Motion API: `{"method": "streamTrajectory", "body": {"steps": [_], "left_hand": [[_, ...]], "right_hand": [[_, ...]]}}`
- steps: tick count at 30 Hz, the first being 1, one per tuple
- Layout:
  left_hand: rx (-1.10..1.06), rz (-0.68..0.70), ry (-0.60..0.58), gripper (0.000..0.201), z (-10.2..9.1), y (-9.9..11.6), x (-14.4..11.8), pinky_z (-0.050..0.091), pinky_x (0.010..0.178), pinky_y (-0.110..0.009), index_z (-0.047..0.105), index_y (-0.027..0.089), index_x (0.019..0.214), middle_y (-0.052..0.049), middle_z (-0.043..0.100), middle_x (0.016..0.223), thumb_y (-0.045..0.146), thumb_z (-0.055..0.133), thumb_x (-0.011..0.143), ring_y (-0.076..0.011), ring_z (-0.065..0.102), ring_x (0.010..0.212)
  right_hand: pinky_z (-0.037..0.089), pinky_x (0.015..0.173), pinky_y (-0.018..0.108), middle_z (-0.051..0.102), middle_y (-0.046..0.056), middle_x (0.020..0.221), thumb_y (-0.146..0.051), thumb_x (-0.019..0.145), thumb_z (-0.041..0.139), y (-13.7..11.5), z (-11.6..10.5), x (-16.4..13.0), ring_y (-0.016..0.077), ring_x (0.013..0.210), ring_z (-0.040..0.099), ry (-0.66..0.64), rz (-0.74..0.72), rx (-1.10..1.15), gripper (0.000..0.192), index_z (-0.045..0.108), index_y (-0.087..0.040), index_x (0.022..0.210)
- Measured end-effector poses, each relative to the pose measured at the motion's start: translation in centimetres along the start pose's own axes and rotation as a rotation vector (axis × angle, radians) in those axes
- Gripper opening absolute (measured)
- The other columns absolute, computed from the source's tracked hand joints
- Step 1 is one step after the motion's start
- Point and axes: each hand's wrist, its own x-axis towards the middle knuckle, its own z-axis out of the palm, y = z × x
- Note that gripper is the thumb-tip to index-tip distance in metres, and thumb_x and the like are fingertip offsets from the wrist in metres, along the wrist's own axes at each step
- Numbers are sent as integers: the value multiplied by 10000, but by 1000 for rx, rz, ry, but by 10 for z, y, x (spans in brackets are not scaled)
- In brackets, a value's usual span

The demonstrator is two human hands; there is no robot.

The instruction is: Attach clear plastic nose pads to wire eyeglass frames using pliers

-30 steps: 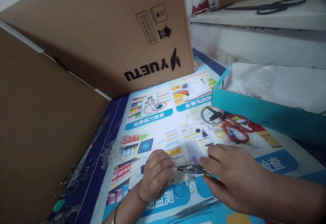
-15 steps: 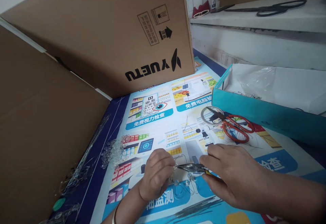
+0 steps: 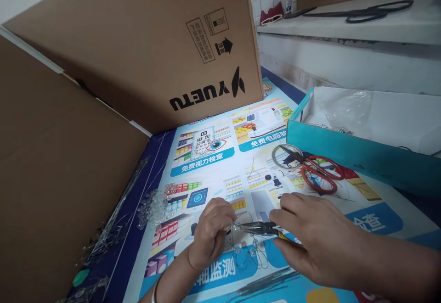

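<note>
I see the right hand (image 3: 310, 238) gripping pliers (image 3: 257, 227), long axis pointing left; left hand (image 3: 210, 234) fingers pinch the wire frame (image 3: 246, 252) at their tip.

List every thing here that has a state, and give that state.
Left hand: closed on wire frame.
Right hand: gripping pliers.
Pliers: jaws shut on the frame.
Red scissors: lying flat, unheld.
Teal box: open.
Black scissors: on ledge.
</note>
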Motion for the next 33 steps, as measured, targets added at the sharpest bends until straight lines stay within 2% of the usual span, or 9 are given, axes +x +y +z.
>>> {"method": "streamTrajectory", "body": {"steps": [5,12,22,29,33], "left_hand": [[32,29,2,147,-1,1,1,441,688,-368,442,170,779,-49,577,754,172,376,911,-162,526,739],[104,163,-4,99,-3,3,0,456,705,-375,466,158,824,-47,589,771,60,453,836,-165,543,775],[244,226,-34,83,-6,6,2,471,706,-383,500,147,784,-60,610,752,93,457,830,-179,554,793],[232,192,-66,86,-5,6,3,461,718,-380,494,168,850,-54,616,769,96,449,837,-177,558,791],[191,87,-80,117,-3,0,5,446,729,-373,485,183,907,-51,605,789,101,424,850,-171,549,775]], "right_hand": [[299,604,328,514,65,885,-382,839,391,-3,0,-1,227,776,490,-10,20,-3,253,554,-236,967],[238,559,298,518,57,865,-379,831,401,-4,-1,-1,214,729,484,-7,36,-6,249,553,-248,978],[214,549,290,531,51,863,-364,844,385,-4,0,-2,206,711,490,6,15,-28,238,552,-247,967],[251,557,303,543,55,856,-361,846,381,-2,2,1,212,726,504,-3,19,-62,248,572,-240,947],[303,601,314,548,55,858,-344,856,387,6,6,7,213,774,518,11,32,-43,252,580,-235,975]]}}
